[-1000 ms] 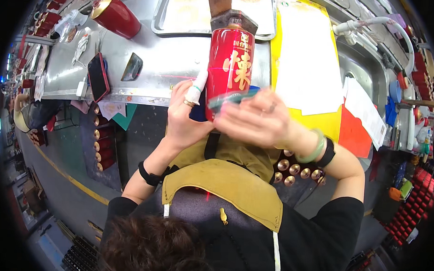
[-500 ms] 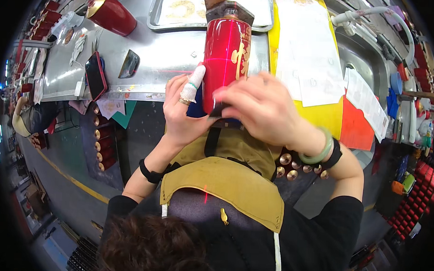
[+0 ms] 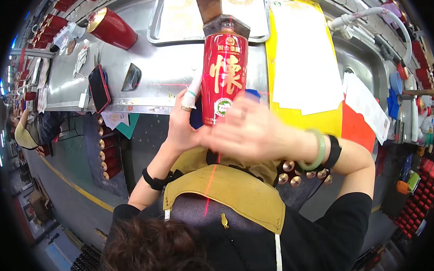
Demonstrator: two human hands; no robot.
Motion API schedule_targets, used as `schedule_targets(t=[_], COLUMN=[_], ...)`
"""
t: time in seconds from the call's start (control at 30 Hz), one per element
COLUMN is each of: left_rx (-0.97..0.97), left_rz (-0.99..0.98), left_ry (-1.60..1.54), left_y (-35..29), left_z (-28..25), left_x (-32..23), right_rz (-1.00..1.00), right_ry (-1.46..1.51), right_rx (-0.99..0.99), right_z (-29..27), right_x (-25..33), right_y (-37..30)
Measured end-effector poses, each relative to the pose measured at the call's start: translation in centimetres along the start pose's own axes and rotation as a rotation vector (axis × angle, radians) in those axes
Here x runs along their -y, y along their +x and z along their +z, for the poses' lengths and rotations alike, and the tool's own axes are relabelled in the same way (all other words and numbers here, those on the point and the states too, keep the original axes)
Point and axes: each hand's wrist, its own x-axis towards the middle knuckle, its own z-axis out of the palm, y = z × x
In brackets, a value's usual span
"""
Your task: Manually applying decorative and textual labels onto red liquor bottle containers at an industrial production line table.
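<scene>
- The left hand (image 3: 181,127) is at the low left side of the red bottle (image 3: 223,71). One finger points up along it, and the thumb reaches in under its near end. I cannot tell how tight the hold is.
- The right hand (image 3: 250,132) is a blur over the bottle's low right corner — I cannot tell if it is spread or pinching something.
- A white wrap (image 3: 192,94) covers one left finger. A green bangle (image 3: 317,151) and a black band (image 3: 333,151) go round the right wrist.
- The bottle is in front of the person, with gold writing and a round green and white label facing up. Its neck is at a dark holder (image 3: 226,25).
- Behind the holder, a tray (image 3: 152,37) with white sheets sits on the shiny desk (image 3: 171,67).
- To the right are white paper (image 3: 303,57) on a yellow sheet (image 3: 322,122), a red sheet (image 3: 358,128) and a sink (image 3: 379,69).
- To the left are a dark shiny piece (image 3: 131,77), a phone (image 3: 99,88) and — farther off — a red jar (image 3: 116,29) with a gold end.
</scene>
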Motion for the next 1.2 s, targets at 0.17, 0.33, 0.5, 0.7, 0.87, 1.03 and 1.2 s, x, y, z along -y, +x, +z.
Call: schedule_targets(t=[0.17,0.33,0.5,0.7,0.87,1.03,1.2], left_rx=[0.018,-0.088,-0.105,-0.079,0.015,0.035,0.002], left_rz=[-0.032,0.093,0.106,0.078,0.063,0.033,-0.046], left_ry=[-0.014,0.140,0.155,0.120,0.079,0.120,0.016], left_y=[0.8,1.6,1.2,1.1,0.3,0.3,-0.1], left_z=[-0.2,-0.2,-0.3,-0.3,-0.5,-0.6,-0.3], left_x=[-1.1,-1.9,-2.2,-2.0,-0.7,-0.1,-0.3], right_rz=[0.150,-0.063,0.338,0.187,0.461,0.192,0.338], right_ry=[-0.460,-0.210,0.072,-0.084,0.072,-0.130,0.048], right_rx=[-0.339,-0.268,-0.263,-0.311,-0.279,-0.256,-0.178], right_z=[-2.9,1.0,0.6,0.5,0.7,1.3,0.7], right_x=[-11.1,-4.1,-2.6,-1.5,-0.3,-0.9,-0.8], right_y=[2.1,-1.9,-0.9,-2.4,-2.4,-4.5,-1.1])
